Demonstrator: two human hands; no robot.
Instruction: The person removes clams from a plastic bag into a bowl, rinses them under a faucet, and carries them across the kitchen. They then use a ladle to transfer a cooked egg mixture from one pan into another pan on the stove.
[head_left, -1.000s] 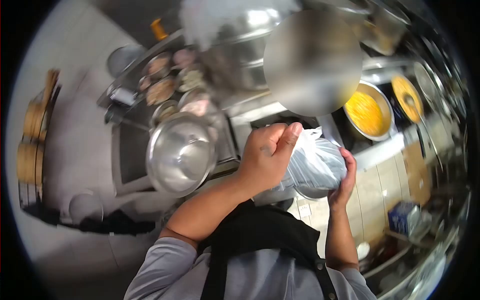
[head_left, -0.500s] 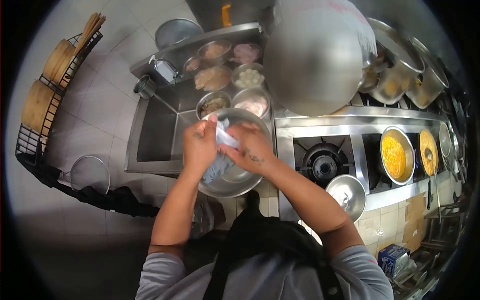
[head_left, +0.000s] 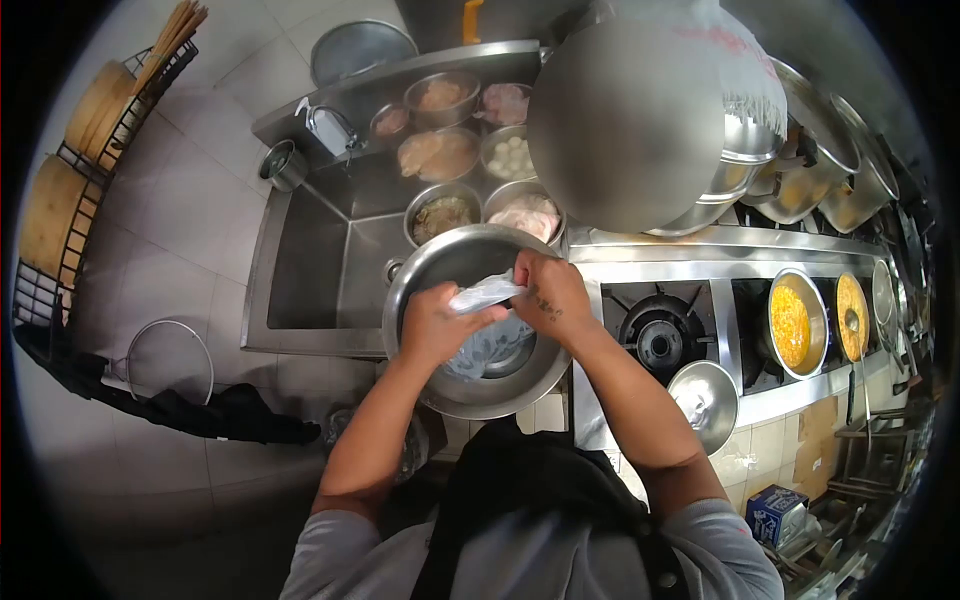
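A thin, pale plastic bag (head_left: 488,293) is stretched between my two hands above a large metal bowl (head_left: 405,268). My left hand (head_left: 440,322) is closed on the bag's left side, thumb pointing right. My right hand (head_left: 550,295) grips its right end in a closed fist. The lower part of the bag hangs down inside the bowl, and its contents are too unclear to name. Just beyond the bowl's far rim are a bowl of dark, shredded-looking food (head_left: 440,217) and a bowl of pale meat (head_left: 525,218).
A metal sink (head_left: 310,260) lies left, with several food bowls behind. A large blurred round metal object (head_left: 625,120) fills the upper middle. At right are a burner (head_left: 660,342), a metal bowl (head_left: 703,405) and a pan of yellow food (head_left: 790,325). Steamer baskets (head_left: 55,215) stand far left.
My hands have moved apart, drawing the bag's top out between them. My right hand has shifted right. The large bowl and its surroundings sit slightly differently in the view.
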